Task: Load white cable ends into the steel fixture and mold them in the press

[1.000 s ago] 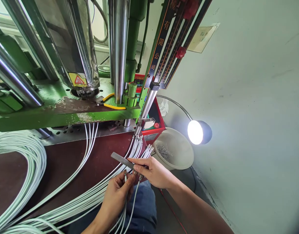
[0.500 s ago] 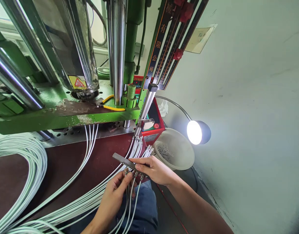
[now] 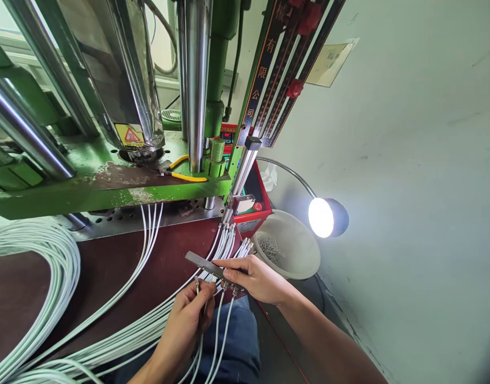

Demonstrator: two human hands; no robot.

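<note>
My right hand (image 3: 255, 277) grips a flat grey metal bar (image 3: 202, 262) between thumb and fingers, tilted down to the right. Two white cables (image 3: 218, 336) hang from the bar's lower edge, their metal ends at the bar. Just left of them, my left hand (image 3: 192, 306) is closed on a white cable, whose small metal end (image 3: 197, 282) sticks up above the fingers, apart from the bar. More cable hangs below this hand; how many pieces it holds is hidden by the fingers.
A green press (image 3: 181, 188) stands behind, with yellow-handled pliers (image 3: 189, 176) on its ledge. White cables (image 3: 128, 325) run over the dark red table (image 3: 104, 266), with a coil (image 3: 64, 266) at left. A bin (image 3: 304, 256) and a lit lamp (image 3: 320, 217) are at right.
My left hand has moved slightly left and away from the bar, with the cable end in it. My right hand keeps its hold on the bar. The view has shifted slightly.
</note>
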